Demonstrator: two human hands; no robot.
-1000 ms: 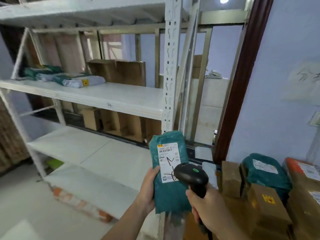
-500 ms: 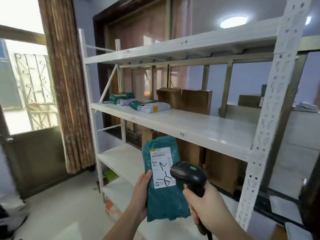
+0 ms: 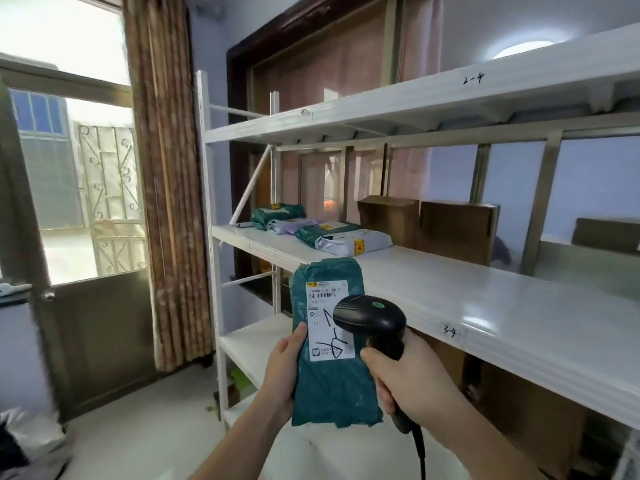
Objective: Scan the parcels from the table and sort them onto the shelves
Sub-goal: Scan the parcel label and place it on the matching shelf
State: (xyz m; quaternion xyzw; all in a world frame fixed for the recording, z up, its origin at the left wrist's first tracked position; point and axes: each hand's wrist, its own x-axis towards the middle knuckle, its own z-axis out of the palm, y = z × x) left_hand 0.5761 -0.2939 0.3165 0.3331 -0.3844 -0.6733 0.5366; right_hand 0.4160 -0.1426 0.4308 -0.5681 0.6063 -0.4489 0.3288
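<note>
Upright before the white shelves (image 3: pixel 485 299): green parcel (image 3: pixel 332 382), pinched along its edge by left hand (image 3: pixel 282 372), label facing up. Beside it, black scanner (image 3: pixel 372 315), handle wrapped tight in right hand (image 3: pixel 412 379), head overlapping the label.

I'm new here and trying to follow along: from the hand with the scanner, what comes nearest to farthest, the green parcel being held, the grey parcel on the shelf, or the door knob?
From the right hand:
1. Green parcel, right beside it, held in the left hand.
2. Grey parcel, up on the middle shelf, ahead.
3. Door knob, far left across the room.
</note>
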